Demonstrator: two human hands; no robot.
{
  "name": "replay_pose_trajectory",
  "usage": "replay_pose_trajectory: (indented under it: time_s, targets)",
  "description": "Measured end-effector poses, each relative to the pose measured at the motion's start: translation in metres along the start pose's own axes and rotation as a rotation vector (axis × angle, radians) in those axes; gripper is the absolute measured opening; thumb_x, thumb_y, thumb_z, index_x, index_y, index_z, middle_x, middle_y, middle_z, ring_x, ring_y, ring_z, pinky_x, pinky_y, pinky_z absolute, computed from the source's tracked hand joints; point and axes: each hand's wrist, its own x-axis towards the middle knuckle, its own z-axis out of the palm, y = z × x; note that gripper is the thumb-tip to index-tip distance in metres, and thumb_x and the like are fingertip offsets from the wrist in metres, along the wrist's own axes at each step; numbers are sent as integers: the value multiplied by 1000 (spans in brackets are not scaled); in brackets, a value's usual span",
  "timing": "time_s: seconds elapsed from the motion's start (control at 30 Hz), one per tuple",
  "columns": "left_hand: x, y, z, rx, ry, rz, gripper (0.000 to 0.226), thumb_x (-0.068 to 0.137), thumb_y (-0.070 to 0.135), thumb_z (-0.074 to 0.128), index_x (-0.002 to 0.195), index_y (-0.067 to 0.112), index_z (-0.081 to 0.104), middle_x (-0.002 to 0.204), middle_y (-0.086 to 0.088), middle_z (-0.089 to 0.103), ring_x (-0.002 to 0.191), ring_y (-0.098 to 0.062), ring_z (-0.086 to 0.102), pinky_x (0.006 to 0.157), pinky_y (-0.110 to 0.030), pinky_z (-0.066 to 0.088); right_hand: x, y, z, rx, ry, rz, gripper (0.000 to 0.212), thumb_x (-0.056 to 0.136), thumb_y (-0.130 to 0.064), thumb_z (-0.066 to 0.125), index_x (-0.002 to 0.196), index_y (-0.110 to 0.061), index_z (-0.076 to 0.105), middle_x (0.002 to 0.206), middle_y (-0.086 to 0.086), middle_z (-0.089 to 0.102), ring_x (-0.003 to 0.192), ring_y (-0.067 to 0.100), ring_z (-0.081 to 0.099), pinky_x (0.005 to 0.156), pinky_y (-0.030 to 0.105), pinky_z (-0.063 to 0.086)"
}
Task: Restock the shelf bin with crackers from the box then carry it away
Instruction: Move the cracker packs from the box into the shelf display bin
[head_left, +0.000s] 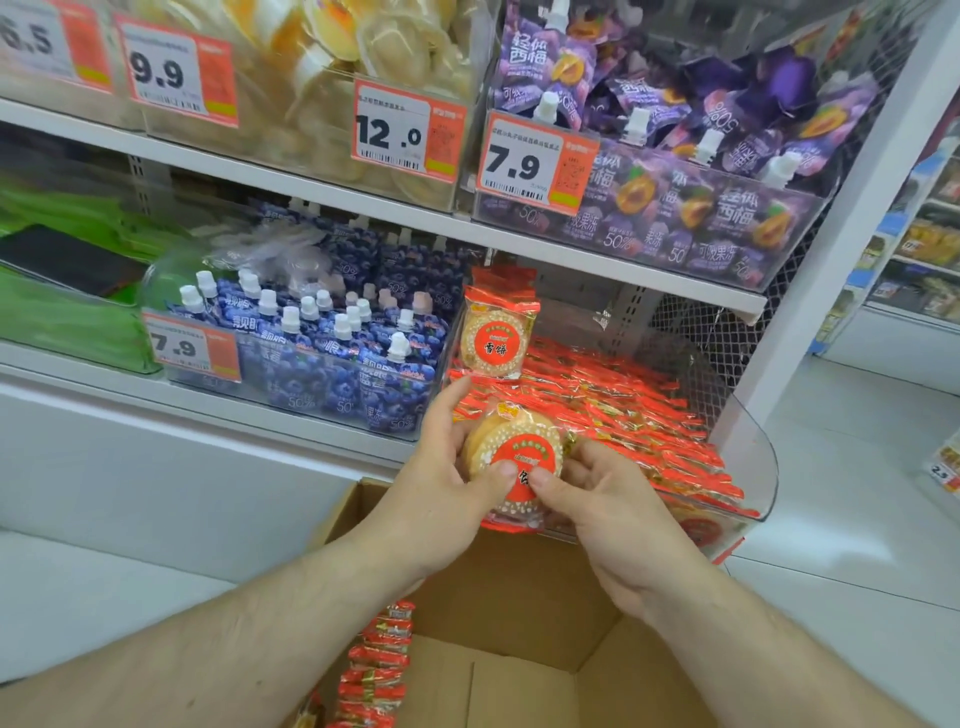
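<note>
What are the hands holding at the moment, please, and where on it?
Both hands, left and right, hold one cracker packet, thumbs pressing its lower front.

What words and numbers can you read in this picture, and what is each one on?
"9.9": price tag, top shelf.
"12.0": price tag, on the pale snack bin.
"7.9": price tag, on the purple pouch bin.
"7.9": price tag, on the blue pouch bin.
"50%": purple pouches and blue pouches.
"雪饼": upright cracker pack.
Partly cut off: ".5" tag.
Too small or blurred: barcodes and fine print on the tags.
</note>
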Motion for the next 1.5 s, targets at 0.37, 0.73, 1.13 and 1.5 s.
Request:
replay_pose_trajectory:
  time_s: [0.37,0.73,1.13,1.5]
  targets:
    - [40,7,-27,346,305,-39,70,91,19,65,149,22,25,129,11,39,124,-9,42,108,-36,39,114,-47,-8,-303,244,-75,35,89,-6,67,121,-5,56,101,4,67,81,11,65,59,17,48]
    - [42,-4,-16,355,342,-53,53,97,4,51,145,19,34,133,8,49,117,-6,47,104,-31,42,142,-16,28,-652,488,-101,13,84,-30,72,79,-19,68,79,-1,71,77,19,68,75,39,58]
    - [39,-4,-19,354,335,-37,48,90,10,62,132,21,40,123,8,48,113,-10,49,88,-23,45,127,-26,23,-707,393,-10,42,86,-34,70,119,-7,61,99,0,67,87,17,61,85,41,55]
    - [-8,-38,-26,924,-347,-274,15,81,17,62,76,26,50,71,10,56,65,-10,52,58,-22,42,16,61,22,-781,269,-1087,11,78,-7,59,85,0,65,79,6,57,75,14,49,71,17,36]
